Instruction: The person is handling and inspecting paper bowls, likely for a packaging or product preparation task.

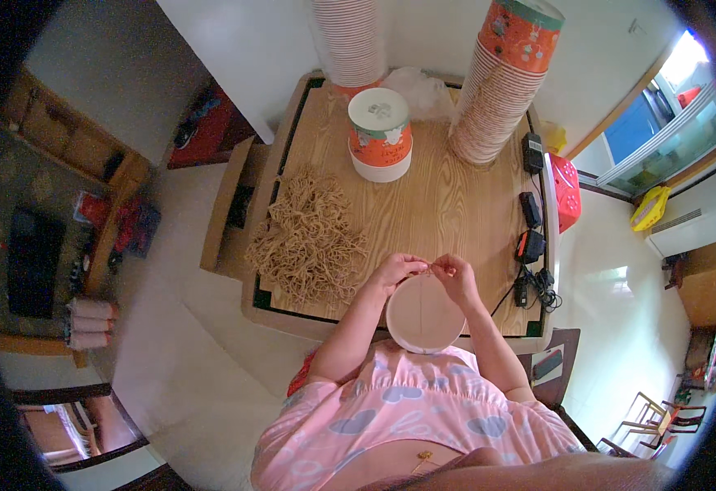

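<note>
A round paper bucket [423, 315] rests against my lap at the table's near edge, its open mouth facing up. My left hand [396, 271] and my right hand [454, 274] meet over its far rim. Both pinch a thin tan string [432, 268] stretched between them, and a strand runs down across the bucket's inside. A heap of tan string handles [309, 237] lies on the table to the left of my left hand.
On the wooden table [448, 204] stand an orange-and-white lidded bucket [380, 135], two tall stacks of nested paper buckets [501, 82] [348, 41], a crumpled clear bag [419, 90] and black power adapters with cables [530, 233]. A red stool [565, 192] sits to the right.
</note>
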A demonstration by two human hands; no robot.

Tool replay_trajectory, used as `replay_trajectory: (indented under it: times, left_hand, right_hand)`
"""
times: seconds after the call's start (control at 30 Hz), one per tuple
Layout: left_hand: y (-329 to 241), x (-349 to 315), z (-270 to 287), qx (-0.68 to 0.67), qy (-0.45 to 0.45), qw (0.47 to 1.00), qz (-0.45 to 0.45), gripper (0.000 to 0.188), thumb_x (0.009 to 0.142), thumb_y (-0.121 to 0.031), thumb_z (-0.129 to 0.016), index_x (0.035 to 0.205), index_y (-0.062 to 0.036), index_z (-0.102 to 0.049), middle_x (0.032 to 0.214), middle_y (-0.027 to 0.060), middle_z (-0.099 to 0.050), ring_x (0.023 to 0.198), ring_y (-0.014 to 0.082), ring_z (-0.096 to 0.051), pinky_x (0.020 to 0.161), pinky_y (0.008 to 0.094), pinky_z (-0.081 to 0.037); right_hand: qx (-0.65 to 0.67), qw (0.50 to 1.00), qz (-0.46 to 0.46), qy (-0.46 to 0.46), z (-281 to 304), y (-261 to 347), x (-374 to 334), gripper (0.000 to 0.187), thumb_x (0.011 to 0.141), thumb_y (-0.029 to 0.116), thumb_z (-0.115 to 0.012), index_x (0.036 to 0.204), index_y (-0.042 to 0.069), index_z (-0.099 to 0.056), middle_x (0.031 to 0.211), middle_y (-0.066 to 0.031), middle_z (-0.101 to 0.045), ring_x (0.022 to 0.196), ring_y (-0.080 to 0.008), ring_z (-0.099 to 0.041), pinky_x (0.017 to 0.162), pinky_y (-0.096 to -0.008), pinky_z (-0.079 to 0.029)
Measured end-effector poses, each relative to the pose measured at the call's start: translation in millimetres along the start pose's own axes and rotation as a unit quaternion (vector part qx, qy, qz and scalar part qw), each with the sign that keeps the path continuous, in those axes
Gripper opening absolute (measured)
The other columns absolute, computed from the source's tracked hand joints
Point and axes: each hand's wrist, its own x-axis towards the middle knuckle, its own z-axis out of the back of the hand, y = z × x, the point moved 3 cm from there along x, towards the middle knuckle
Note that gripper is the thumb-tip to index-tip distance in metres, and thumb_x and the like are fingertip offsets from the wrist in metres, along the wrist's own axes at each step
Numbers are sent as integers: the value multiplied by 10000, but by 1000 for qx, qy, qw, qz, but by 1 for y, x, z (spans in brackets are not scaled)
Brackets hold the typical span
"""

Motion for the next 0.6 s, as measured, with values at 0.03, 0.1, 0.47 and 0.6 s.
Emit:
replay_trajectory:
  times: [0.03,0.1,0.47,0.6]
  left_hand:
    - [-1,-1,-1,11,-2,1000,1,135,749,-77,-599,865,-9,-604,745,59,-599,638,128,-574,584,259,-492]
    - [-4,-3,-2,14,7,1000,1,131,749,-80,-599,860,-10,-604,750,59,-600,641,126,-575,585,258,-490]
    - [-3,-3,1,-6,10,1000,-5,108,766,-115,-591,818,-21,-602,723,53,-592,607,120,-562,557,240,-476]
    - [-2,-2,1,-22,12,1000,11,106,768,-115,-588,803,-16,-599,703,58,-588,587,111,-554,519,217,-464]
  right_hand:
    - [7,1000,7,0,0,-1,0,67,752,64,-612,792,15,-591,672,-2,-555,624,-61,-483,568,-213,-406]
    - [9,1000,12,-3,0,-1,1,63,750,57,-611,793,16,-588,682,-3,-558,633,-64,-487,577,-215,-408]
    - [-108,980,162,-41,12,40,-8,126,678,42,-638,786,58,-575,821,-72,-549,755,-218,-526,671,-318,-426]
    - [-176,953,242,-45,14,52,-10,106,677,76,-639,768,88,-586,837,-66,-543,812,-258,-501,717,-362,-392]
